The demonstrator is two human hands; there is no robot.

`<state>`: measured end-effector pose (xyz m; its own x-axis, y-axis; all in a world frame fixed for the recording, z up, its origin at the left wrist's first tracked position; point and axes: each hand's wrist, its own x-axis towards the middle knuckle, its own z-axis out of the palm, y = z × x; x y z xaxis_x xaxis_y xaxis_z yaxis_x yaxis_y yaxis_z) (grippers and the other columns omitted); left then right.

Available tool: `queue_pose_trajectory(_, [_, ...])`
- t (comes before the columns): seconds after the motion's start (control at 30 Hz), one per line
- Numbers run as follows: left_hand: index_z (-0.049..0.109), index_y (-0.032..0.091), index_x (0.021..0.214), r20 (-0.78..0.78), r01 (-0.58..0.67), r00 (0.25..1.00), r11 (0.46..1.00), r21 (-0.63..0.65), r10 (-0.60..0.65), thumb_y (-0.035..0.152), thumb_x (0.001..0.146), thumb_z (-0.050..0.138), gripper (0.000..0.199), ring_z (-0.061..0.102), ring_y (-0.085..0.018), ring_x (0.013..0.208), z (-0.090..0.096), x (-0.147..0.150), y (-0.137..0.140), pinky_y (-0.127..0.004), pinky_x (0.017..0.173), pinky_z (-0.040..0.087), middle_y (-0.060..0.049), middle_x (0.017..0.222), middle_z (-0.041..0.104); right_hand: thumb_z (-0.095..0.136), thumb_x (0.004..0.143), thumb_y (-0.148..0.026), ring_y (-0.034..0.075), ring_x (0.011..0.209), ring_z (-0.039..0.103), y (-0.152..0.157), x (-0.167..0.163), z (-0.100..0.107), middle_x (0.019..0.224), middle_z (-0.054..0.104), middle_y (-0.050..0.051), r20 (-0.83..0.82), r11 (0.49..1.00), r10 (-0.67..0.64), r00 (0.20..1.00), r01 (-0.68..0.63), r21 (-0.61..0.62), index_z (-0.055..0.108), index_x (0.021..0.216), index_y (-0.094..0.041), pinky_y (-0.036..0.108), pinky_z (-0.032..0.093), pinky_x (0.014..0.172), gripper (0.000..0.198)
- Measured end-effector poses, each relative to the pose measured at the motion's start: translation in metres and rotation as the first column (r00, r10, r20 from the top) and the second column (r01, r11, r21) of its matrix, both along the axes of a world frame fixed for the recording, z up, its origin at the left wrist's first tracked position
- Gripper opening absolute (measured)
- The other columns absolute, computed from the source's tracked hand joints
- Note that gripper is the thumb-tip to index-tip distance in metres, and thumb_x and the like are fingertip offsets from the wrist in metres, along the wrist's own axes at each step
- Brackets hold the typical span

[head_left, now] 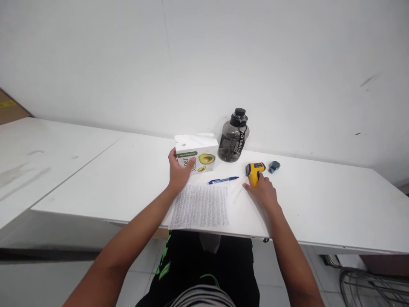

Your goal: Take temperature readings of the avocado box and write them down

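My left hand grips the left side of a white cardboard box with avocado pictures and a green label, its thumb across the front face. The box stands upright on the white table. Over to the right, my right hand is on the handle of a yellow infrared thermometer, which lies on the table; the lower handle is hidden by the fingers. A blue pen lies between my hands. Below it is a sheet of paper covered in dense writing.
A dark translucent water bottle with a black cap and strap stands behind the box, near the wall. A small dark blue object, perhaps a wristwatch, lies right of the thermometer. The table's front edge runs close to my body.
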<state>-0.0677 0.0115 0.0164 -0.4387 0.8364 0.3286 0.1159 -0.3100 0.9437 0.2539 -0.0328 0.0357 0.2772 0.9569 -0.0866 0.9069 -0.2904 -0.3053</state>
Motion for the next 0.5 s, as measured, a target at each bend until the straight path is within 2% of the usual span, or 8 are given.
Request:
queue_pose_trajectory(0.1, [0.039, 0.024, 0.147, 0.014, 0.018, 1.0, 1.0, -0.025, -0.018, 0.051, 0.076, 0.091, 0.093, 0.069, -0.031, 0.127, 0.0, 0.001, -0.002, -0.051, 0.111, 0.058, -0.017, 0.141, 0.063, 0.069, 0.09, -0.053, 0.042, 0.14, 0.056, 0.004, 0.0, -0.004, 0.151, 0.056, 0.028, -0.12, 1.0, 0.003, 0.993, -0.001, 0.018, 0.034, 0.164, -0.004, 0.051, 0.048, 0.112, 0.096])
queue_pose_trajectory(0.17, [0.037, 0.025, 0.148, 0.038, 0.034, 0.999, 0.998, -0.05, -0.032, 0.05, 0.076, 0.091, 0.094, 0.07, -0.03, 0.125, 0.001, 0.0, 0.0, -0.05, 0.109, 0.059, -0.017, 0.142, 0.062, 0.072, 0.086, -0.046, 0.042, 0.14, 0.057, 0.007, -0.001, -0.01, 0.148, 0.06, 0.027, -0.199, 0.998, -0.009, 0.98, 0.022, 0.064, 0.041, 0.161, -0.005, 0.051, 0.048, 0.113, 0.091])
queue_pose_trajectory(0.3, [0.042, 0.025, 0.144, 0.088, 0.004, 0.996, 0.993, -0.115, 0.006, 0.046, 0.071, 0.095, 0.092, 0.07, -0.029, 0.123, 0.003, -0.005, 0.012, -0.05, 0.11, 0.058, -0.016, 0.143, 0.061, 0.073, 0.078, -0.039, 0.039, 0.132, 0.064, 0.011, -0.005, -0.02, 0.137, 0.068, 0.02, -0.375, 0.965, 0.038, 0.926, 0.064, 0.254, 0.054, 0.149, -0.014, 0.052, 0.052, 0.11, 0.078])
queue_pose_trajectory(0.4, [0.051, 0.022, 0.133, 0.081, -0.015, 0.996, 0.993, -0.113, 0.024, 0.047, 0.067, 0.096, 0.084, 0.07, -0.029, 0.12, 0.006, -0.006, 0.013, -0.051, 0.108, 0.058, -0.015, 0.135, 0.065, 0.071, 0.078, -0.044, 0.034, 0.123, 0.069, 0.004, -0.011, -0.023, 0.135, 0.07, 0.017, -0.447, 0.875, 0.238, 0.862, 0.009, 0.484, 0.053, 0.15, -0.018, 0.051, 0.058, 0.105, 0.078])
queue_pose_trajectory(0.5, [0.056, 0.02, 0.119, 0.074, -0.083, 0.993, 0.994, -0.073, 0.089, 0.053, 0.062, 0.095, 0.076, 0.069, -0.028, 0.112, 0.009, -0.001, 0.001, -0.052, 0.106, 0.057, -0.012, 0.12, 0.067, 0.07, 0.079, -0.044, 0.033, 0.117, 0.074, -0.008, -0.02, -0.032, 0.132, 0.073, 0.016, -0.356, 0.732, 0.453, 0.817, -0.114, 0.671, 0.054, 0.148, -0.019, 0.049, 0.064, 0.098, 0.075])
